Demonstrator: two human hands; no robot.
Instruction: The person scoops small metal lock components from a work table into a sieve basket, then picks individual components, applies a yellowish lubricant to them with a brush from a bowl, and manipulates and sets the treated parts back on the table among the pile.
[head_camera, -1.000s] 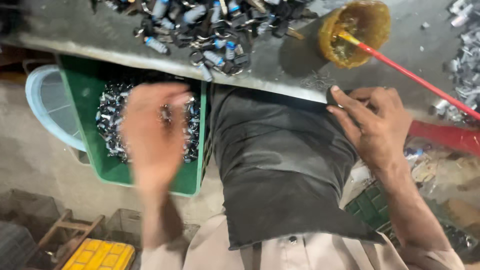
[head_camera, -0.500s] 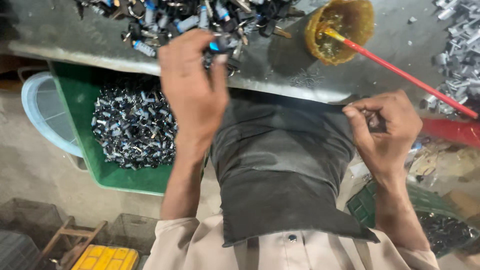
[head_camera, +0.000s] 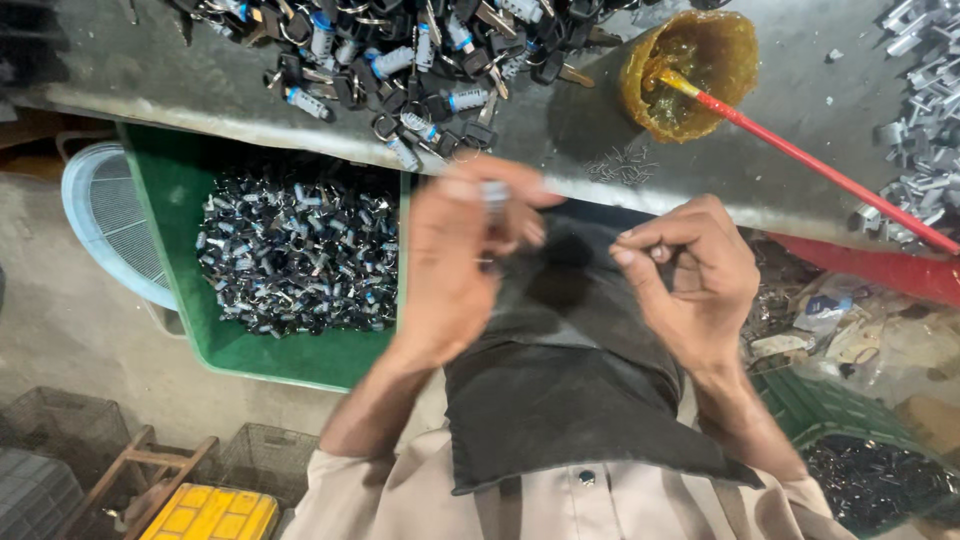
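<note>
Left hand (head_camera: 455, 265) pinching part (head_camera: 494, 193) (blurred)

1. Grey metal bench (head_camera: 150, 80) runs along the top, pretty scuffed.
2. Bare concrete floor (head_camera: 90, 350) below, dusty.
3. Wire baskets (head_camera: 60, 430), a wooden frame (head_camera: 150, 470) and a yellow crate (head_camera: 215, 515) sit bottom left.

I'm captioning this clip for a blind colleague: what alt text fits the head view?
Seen from above, a left hand holds a small metal part beside the pinched right hand, over a dark lap cloth. Ahead, a metal table bears a pile of parts and a yellow cup; a green bin sits below.
</note>
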